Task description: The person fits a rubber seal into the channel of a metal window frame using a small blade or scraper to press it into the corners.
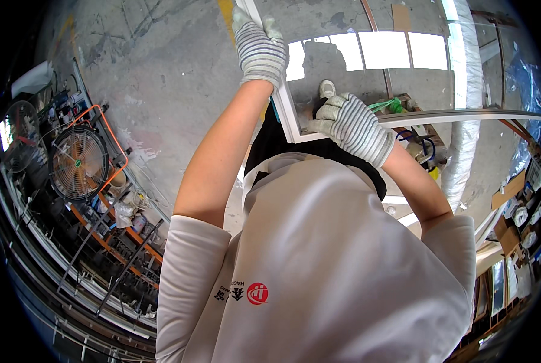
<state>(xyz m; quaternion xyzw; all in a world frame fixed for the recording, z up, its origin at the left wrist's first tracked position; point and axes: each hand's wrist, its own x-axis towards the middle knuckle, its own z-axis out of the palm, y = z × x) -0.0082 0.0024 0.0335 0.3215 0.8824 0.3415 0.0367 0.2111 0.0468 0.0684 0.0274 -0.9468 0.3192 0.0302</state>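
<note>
A large glazed window panel with a white frame (287, 110) is held up in front of my body. Its glass (415, 81) shows the floor beyond and reflects bright rectangles and a dark head shape. My left hand (261, 53), in a grey-striped work glove, is closed round the left frame bar, its fingertips partly hidden. My right hand (356, 126), gloved alike, is closed over the lower frame bar, just right of the near corner. Its fingers lie toward the glass and its thumb points left. One light shoe (326, 89) shows beyond the right hand.
A round black floor fan (78, 163) with an orange frame stands at left, beside racks of long metal profiles (71, 284). A white wrapped roll (466, 139) runs along the right. Cardboard and shelved clutter (512, 224) lie farther right. Green strapping (394, 106) shows near the right hand.
</note>
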